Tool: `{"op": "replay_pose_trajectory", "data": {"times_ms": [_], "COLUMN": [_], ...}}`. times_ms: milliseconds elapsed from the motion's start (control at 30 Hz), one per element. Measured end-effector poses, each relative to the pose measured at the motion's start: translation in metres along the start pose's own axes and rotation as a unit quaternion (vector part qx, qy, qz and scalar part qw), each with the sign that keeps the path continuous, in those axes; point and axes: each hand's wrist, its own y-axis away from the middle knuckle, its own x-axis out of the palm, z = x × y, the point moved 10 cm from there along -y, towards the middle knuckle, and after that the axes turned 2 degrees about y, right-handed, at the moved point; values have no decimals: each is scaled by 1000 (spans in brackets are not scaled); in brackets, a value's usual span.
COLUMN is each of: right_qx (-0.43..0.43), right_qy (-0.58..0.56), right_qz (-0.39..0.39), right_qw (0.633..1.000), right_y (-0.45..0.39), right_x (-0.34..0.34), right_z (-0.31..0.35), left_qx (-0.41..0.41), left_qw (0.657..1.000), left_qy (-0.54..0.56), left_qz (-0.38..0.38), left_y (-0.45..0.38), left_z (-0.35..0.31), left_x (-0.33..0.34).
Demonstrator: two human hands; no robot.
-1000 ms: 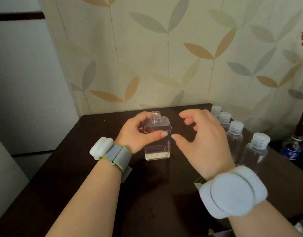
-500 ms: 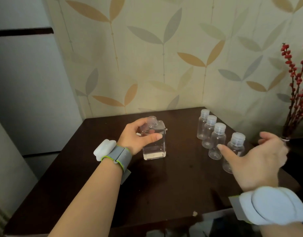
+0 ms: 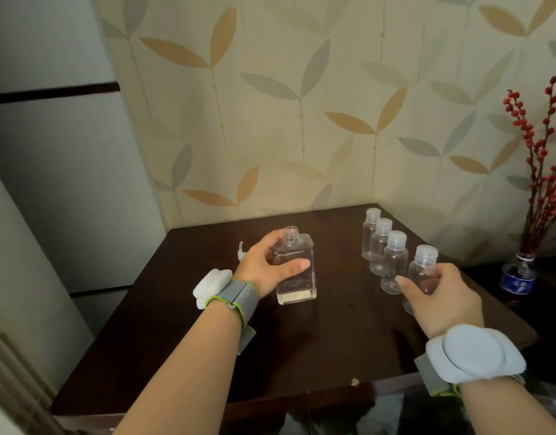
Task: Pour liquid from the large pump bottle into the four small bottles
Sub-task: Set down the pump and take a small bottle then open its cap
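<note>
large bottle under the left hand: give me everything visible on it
The large bottle is clear, square-shouldered, plastic by its look, and stands upright on the dark table. Its threaded neck is open, with no pump on it. Clear liquid shows inside; the level is hard to read. The left hand grips its side, thumb across the front.

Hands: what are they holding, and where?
Left hand grips the square clear plastic bottle around its body. Right hand grips the nearest small clear capped bottle around its body.

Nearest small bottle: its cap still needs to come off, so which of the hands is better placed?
Probably the right hand: it already grips the nearest small bottle, capped. The left hand is occupied gripping the open large bottle.
</note>
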Motion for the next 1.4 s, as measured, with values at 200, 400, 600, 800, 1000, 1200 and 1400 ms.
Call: {"op": "replay_pose_trajectory", "data": {"times_ms": [200,400,600,800,1000,1200,1400], "right_qx": [-111,-148,-158,-151,-127,61,104], "right_qy": [-75,-176,-227,-221,-249,-457,-517], "right_qz": [39,227,311,355,382,415,406], "right_qw": [990,946,909,896,881,784,746], "right_y": [22,59,84,99,104,108,109], "right_x": [-4,47,76,101,114,131,137], "right_z": [43,85,101,97,90,84,83], "left_qx": [-12,162,114,62,39,48,32], "left_qw": [994,965,947,936,858,800,773], "left_qy": [-96,-195,-280,-323,-483,-561,-596], "left_qz": [-56,-65,110,123,174,210,215], "left_y": [17,53,70,79,76,75,74], "left_z": [-23,-108,-96,-84,-74,-75,-72], "left_x": [-22,-12,27,26,32,39,41]}}
